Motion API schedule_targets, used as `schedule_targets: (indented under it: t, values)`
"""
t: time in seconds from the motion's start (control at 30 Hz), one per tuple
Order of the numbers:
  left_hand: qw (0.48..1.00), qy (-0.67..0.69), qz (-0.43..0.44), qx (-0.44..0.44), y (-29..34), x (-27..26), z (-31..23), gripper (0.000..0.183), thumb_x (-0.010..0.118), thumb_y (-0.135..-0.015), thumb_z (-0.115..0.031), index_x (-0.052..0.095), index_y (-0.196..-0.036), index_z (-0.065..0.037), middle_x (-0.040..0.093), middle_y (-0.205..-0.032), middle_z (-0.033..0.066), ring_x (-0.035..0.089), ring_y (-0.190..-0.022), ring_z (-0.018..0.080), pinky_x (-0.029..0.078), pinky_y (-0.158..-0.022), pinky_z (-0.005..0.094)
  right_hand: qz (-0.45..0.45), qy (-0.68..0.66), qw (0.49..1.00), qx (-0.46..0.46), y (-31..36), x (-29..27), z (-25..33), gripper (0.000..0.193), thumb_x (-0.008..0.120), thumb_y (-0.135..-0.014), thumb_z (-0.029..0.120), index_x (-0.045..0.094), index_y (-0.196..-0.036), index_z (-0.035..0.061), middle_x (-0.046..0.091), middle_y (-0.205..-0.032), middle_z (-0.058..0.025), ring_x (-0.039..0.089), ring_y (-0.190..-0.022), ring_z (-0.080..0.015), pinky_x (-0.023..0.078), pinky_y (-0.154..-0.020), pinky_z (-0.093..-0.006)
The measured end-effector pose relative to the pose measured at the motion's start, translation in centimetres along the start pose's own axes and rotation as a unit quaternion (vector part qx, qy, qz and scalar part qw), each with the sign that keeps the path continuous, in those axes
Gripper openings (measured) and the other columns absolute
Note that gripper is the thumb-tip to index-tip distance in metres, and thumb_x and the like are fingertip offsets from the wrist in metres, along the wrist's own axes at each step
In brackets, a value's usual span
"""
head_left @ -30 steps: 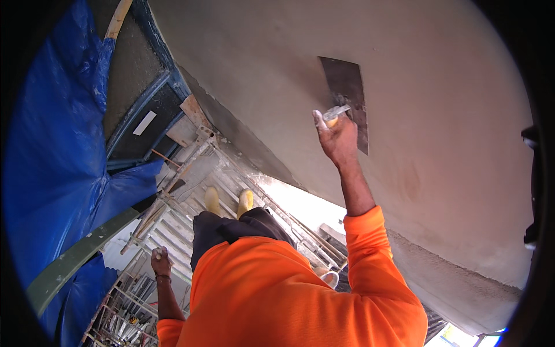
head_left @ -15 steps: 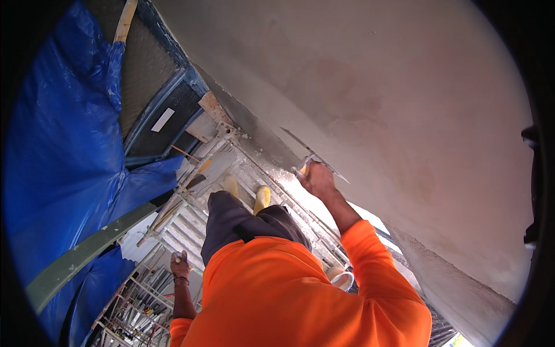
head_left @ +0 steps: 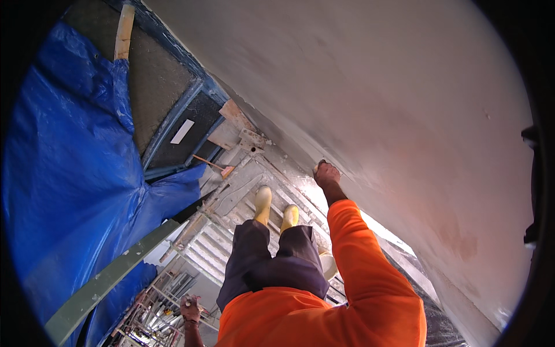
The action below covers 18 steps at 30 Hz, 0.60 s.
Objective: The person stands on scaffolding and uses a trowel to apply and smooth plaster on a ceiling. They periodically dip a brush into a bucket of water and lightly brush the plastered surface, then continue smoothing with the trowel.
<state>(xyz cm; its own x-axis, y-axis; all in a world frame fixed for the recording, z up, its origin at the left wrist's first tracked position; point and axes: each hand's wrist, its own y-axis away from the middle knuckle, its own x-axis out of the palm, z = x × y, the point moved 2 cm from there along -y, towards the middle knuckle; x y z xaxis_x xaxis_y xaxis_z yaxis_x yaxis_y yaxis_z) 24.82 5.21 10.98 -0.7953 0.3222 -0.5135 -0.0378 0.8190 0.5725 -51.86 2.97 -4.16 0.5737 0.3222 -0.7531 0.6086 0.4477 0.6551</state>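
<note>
My right hand (head_left: 328, 173) is closed round the handle of a plastering trowel, up against the grey plastered wall (head_left: 404, 104). Seen nearly edge-on, the trowel's blade lies close along the wall face and is mostly hidden by the hand. Down at the lower left, my left hand (head_left: 189, 308) hangs beside my leg with its fingers curled. Something pale shows at those fingers, too small to make out.
I stand in yellow boots (head_left: 263, 202) on a slatted scaffold platform (head_left: 208, 254). A pale bucket (head_left: 328, 266) sits by my right leg. Blue tarpaulin (head_left: 75, 156) and a green rail (head_left: 110, 277) border the left; scaffold tubes and materials lie below.
My right hand has shifted slightly right along the wall with the trowel, whose blade has turned more edge-on. My left hand is lower. The view has shifted, showing more of my legs and boots.
</note>
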Motion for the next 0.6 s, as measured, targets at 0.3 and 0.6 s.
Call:
schedule_targets:
  t: [0.3,0.6]
  values:
    - [0.998,-0.047,-0.022,-0.043,-2.6,0.7,-5.7,0.017,0.068,-0.100,-0.019,0.056,-0.092,-0.008,0.061,-0.086,0.0015,0.057,-0.075,0.0109,0.050,-0.065,0.0286,-0.097,0.006,0.994,-0.055,0.8,-3.8,1.3,0.034,0.058,-0.097,0.034,0.059,-0.114,0.0044,0.071,-0.108,-0.0202,0.071,-0.101,-0.0381,0.056,-0.088,-0.0490]
    - [0.996,0.069,0.002,-0.060,-5.3,4.1,-6.3,0.015,0.070,-0.098,-0.016,0.060,-0.103,-0.006,0.059,-0.088,-0.0004,0.054,-0.076,0.0092,0.048,-0.064,0.0278,-0.226,-0.158,0.948,-0.160,8.4,-16.0,6.6,0.046,0.067,-0.092,0.042,0.063,-0.103,-0.0029,0.071,-0.090,-0.0259,0.068,-0.089,-0.0453,0.054,-0.081,-0.0535]
